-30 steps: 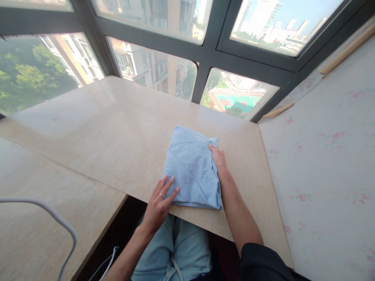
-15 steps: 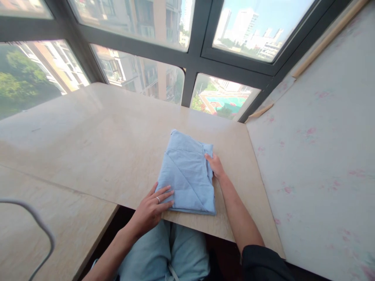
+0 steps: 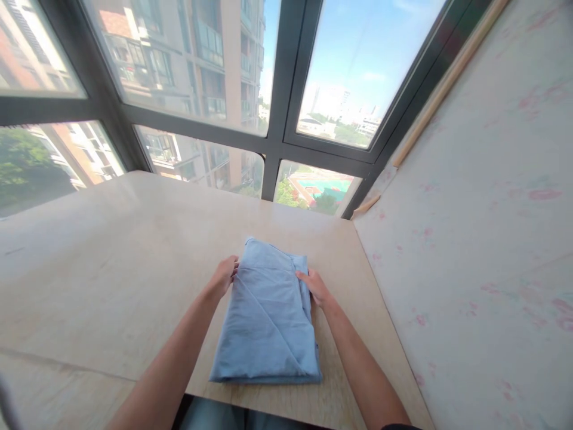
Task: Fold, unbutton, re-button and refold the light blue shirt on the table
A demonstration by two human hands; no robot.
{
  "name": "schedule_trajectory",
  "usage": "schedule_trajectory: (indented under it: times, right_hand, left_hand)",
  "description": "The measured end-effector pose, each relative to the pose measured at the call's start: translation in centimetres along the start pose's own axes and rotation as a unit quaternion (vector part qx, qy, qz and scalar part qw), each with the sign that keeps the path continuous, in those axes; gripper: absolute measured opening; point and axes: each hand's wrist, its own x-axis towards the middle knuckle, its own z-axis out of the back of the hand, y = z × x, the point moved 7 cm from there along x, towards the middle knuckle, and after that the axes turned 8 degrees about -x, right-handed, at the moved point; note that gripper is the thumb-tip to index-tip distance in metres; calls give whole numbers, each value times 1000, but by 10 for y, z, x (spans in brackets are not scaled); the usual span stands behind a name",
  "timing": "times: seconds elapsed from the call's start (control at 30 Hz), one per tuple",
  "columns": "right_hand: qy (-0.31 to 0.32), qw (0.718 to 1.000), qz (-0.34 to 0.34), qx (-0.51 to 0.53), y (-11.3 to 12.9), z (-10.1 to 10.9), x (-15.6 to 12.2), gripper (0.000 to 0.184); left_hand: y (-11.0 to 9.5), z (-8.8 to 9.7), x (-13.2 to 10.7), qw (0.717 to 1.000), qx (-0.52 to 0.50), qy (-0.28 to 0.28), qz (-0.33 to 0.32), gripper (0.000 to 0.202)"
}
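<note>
A folded light blue garment (image 3: 268,316) lies on the pale tabletop, its wide end towards me. A diagonal seam or fold line crosses its upper layer. At its upper left edge, my left hand (image 3: 226,275) has its fingers curled against the cloth; their tips are partly hidden. My right hand (image 3: 316,286) grips the upper right edge, thumb on top and the other fingers hidden beside or beneath the layers.
Dark-framed windows (image 3: 273,137) rise behind the table (image 3: 134,269). A wall with flowered paper (image 3: 447,251) borders the right side. Part of a grey cable (image 3: 6,403) shows at the lower left, and my legs (image 3: 215,415) are below the front edge.
My left hand has gone from lying flat on the garment's lower left corner to its upper left edge. The right hand keeps its hold. The view has tilted up.
</note>
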Motion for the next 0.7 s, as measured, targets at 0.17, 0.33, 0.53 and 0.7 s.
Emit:
schedule_trajectory:
  times: [0.17, 0.33, 0.53, 0.7]
  right_hand:
    - [-10, 1000, -22, 7, 4, -1, 5, 40]
    - [-43, 998, -26, -30, 1, -5, 7, 46]
    - [-21, 999, -36, 13, -4, -7, 2, 42]
    - [21, 995, -16, 94, 3, -10, -3, 37]
  left_hand:
    - [12, -1, 20, 992, -31, 73, 101, 4]
    - [19, -8, 27, 981, -53, 136, 131, 25]
    - [24, -17, 39, 963, -9, 201, 178, 52]
    - [27, -20, 36, 952, 6, 216, 217, 47]
